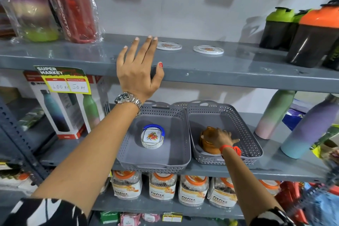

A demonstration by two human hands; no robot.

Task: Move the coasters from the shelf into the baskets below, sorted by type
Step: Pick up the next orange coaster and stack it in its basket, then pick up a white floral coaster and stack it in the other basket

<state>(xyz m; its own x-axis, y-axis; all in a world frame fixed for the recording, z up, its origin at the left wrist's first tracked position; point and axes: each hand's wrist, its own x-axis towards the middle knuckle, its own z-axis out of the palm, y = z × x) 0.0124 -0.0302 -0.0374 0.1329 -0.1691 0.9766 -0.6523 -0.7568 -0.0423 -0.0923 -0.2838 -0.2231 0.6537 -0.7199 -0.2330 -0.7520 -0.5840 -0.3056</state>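
Two round white coasters with an orange motif lie flat on the grey upper shelf: one coaster just right of my left hand, the other coaster further right. My left hand rests open on the shelf's front edge, fingers spread, holding nothing. Below stand two grey perforated baskets. The left basket holds a stack of squarish floral coasters in a blue holder. In the right basket my right hand lies on an amber, brownish stack of coasters; whether it grips the stack I cannot tell.
Wrapped bottles stand at the upper shelf's left, dark shaker bottles at its right. Pastel bottles stand right of the baskets, a boxed bottle to the left. Jars fill the shelf below.
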